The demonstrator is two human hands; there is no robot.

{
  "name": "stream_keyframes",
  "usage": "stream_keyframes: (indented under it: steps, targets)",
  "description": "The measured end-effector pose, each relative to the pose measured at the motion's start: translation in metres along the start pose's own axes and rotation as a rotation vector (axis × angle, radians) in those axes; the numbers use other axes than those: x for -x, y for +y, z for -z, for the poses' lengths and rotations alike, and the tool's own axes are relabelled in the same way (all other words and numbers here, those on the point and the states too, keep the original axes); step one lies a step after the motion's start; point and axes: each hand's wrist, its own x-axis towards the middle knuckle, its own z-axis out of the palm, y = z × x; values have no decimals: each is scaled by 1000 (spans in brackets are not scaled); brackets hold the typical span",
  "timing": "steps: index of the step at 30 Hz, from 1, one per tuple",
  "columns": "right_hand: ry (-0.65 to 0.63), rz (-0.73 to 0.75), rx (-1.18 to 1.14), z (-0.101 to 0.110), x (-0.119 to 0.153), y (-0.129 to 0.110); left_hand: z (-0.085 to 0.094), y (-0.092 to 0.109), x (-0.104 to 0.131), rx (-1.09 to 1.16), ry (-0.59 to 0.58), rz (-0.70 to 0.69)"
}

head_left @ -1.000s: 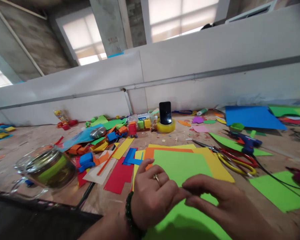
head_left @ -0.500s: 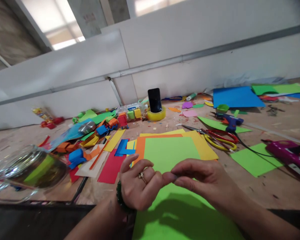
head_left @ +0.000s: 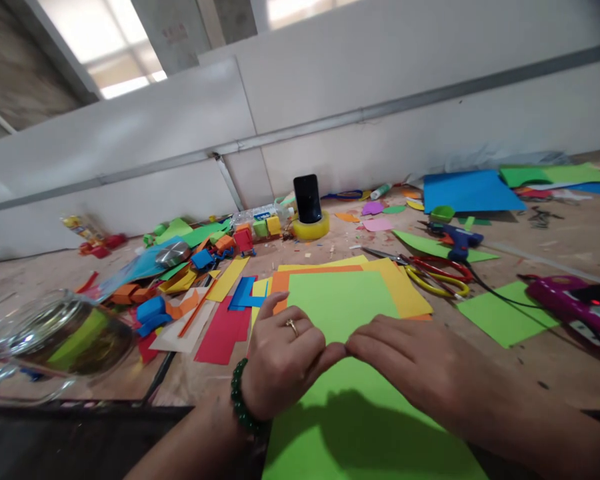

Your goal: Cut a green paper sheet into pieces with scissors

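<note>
My left hand (head_left: 290, 350), with a ring and a dark green bead bracelet (head_left: 243, 397), has its fingers curled and its index fingertip against the fingertips of my right hand (head_left: 410, 360). Both hands are closed, and anything between the touching fingertips is too small to make out. Beneath them lies a large green sheet (head_left: 375, 433). Just beyond is a stack with a light green sheet (head_left: 340, 293) over orange and yellow sheets (head_left: 405, 290).
A glass teapot (head_left: 70, 333) stands at the left, near folded paper pieces (head_left: 153, 313). Behind the stack, a phone (head_left: 307, 199) leans upright on a yellow tape roll (head_left: 311, 230). Scissors (head_left: 435, 277), a blue glue gun (head_left: 460, 240) and a magenta device (head_left: 575, 307) lie at the right.
My right hand has turned, its fingers now closer together with the back of the hand more in view. My left hand's fingers have curled in a little more. The view has shifted slightly.
</note>
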Motion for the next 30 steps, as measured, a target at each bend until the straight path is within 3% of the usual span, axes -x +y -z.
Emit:
stream_keyframes:
  steps: [4,10,16,24,30]
  targets:
    - [28,48,122,5,-4,-2,2,1,0,81,-23,67]
    - [64,-10,30,-5,-3,-1,-1,1,1,118,13,49]
    - [159,-173,-337,-16,-3,-5,-1,0,5,1,89,-49]
    - [79,-402,-759,-12,-6,-8,3,-2,10,-127,93,-147]
    - [19,-587,-1200,-22,-8,-9,4,-2,9,-127,109,-165]
